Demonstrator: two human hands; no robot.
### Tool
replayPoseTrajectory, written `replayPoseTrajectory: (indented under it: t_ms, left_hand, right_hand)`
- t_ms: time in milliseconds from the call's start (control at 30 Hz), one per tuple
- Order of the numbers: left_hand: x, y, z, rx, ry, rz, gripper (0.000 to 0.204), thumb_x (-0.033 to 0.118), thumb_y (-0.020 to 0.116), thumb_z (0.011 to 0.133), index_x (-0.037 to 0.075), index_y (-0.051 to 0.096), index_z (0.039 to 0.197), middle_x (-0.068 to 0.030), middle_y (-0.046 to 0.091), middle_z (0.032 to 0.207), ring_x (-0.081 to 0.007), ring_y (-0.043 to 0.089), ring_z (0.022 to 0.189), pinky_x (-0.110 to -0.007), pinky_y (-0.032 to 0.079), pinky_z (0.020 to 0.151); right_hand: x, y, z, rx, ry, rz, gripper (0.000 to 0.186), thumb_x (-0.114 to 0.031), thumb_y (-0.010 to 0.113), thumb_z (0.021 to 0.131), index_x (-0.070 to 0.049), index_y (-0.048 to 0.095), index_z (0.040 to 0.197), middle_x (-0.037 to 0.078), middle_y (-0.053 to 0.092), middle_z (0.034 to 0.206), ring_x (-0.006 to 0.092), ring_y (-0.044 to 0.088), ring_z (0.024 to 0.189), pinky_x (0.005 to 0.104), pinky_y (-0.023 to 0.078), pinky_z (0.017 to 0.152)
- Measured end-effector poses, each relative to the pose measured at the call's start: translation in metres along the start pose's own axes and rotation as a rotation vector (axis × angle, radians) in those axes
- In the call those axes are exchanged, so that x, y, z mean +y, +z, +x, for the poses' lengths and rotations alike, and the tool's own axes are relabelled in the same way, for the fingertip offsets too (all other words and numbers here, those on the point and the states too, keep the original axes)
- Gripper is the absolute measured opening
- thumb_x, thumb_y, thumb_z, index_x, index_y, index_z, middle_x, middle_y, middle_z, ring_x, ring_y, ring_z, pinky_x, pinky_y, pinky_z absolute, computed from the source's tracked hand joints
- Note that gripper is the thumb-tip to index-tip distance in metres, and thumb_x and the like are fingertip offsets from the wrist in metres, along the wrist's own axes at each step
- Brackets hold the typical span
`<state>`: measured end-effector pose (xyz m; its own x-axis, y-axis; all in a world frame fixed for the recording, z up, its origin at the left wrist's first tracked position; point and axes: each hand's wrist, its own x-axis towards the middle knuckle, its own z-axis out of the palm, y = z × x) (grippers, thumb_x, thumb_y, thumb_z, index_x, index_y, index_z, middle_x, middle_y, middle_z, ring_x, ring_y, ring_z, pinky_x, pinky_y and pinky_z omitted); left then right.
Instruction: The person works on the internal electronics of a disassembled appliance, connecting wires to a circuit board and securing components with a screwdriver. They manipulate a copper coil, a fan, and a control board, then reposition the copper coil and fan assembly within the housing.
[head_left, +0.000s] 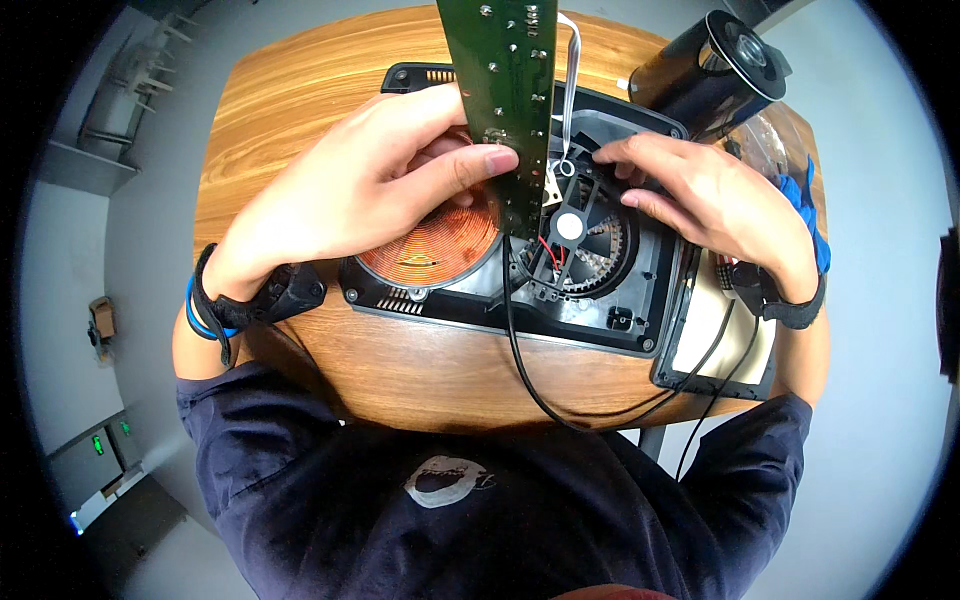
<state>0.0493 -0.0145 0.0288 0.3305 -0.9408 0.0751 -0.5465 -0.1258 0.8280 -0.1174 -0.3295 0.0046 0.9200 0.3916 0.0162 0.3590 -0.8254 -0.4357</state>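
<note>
My left hand (380, 180) grips a long green circuit board (497, 60) held upright, thumb across its face, fingers partly hidden behind it. Beneath lies an opened black appliance housing (620, 275) with a copper coil (425, 250) on the left and a fan (600, 245) with red wires and a white centre label on the right. A pale ribbon cable (570, 85) hangs beside the board's right side. My right hand (700, 195) is open, thumb and fingers apart and curved at the fan's upper right; I cannot tell whether its fingertips touch the housing.
On the wooden table (265, 90), a glossy black cylinder (690, 90) stands at the back right, beside a clear bag (760, 140) and blue cloth (812, 220). A black-framed panel (715, 355) lies right of the housing. Black cables (515, 350) loop over the front edge.
</note>
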Motion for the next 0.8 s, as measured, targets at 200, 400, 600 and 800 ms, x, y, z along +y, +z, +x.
replayPoseTrajectory:
  t_ms: [200,400,600,800]
  left_hand:
    - [-0.011,0.0,0.002,-0.111,-0.11,-0.244,0.026,0.018,0.071,0.12,0.002,0.072,0.14,-0.0064,0.08,0.113,-0.0122,0.078,0.096,-0.03,0.066,0.089]
    - [-0.02,-0.005,-0.001,-0.183,-0.176,-0.366,0.03,0.013,0.072,0.119,-0.002,0.069,0.145,-0.0086,0.079,0.124,-0.014,0.079,0.106,-0.032,0.068,0.098]
    - [-0.027,-0.007,-0.013,-0.205,-0.279,-0.413,0.035,0.013,0.071,0.12,-0.004,0.066,0.15,-0.0139,0.079,0.132,-0.0188,0.082,0.115,-0.034,0.069,0.101]
    - [-0.021,-0.009,-0.015,-0.281,-0.306,-0.267,0.028,0.018,0.065,0.122,-0.003,0.066,0.14,-0.018,0.075,0.134,-0.0208,0.078,0.113,-0.035,0.069,0.095]
  right_hand:
    - [-0.019,0.016,-0.009,-0.112,0.024,0.163,0.03,-0.03,0.074,0.113,-0.002,0.075,0.122,0.017,0.075,0.117,0.0452,0.076,0.111,0.054,0.062,0.093]
    - [-0.045,0.04,0.002,-0.049,-0.026,0.274,0.031,-0.027,0.078,0.108,0.003,0.074,0.116,0.023,0.075,0.118,0.0493,0.073,0.111,0.0566,0.06,0.094]
    - [-0.027,0.064,0.016,-0.078,-0.109,0.288,0.024,-0.022,0.077,0.107,0.001,0.071,0.111,0.023,0.077,0.109,0.0487,0.073,0.113,0.0561,0.06,0.096]
    - [-0.031,0.067,0.011,-0.001,-0.023,0.261,0.022,-0.019,0.08,0.103,0.0,0.069,0.103,0.022,0.074,0.098,0.0483,0.073,0.096,0.0557,0.059,0.087]
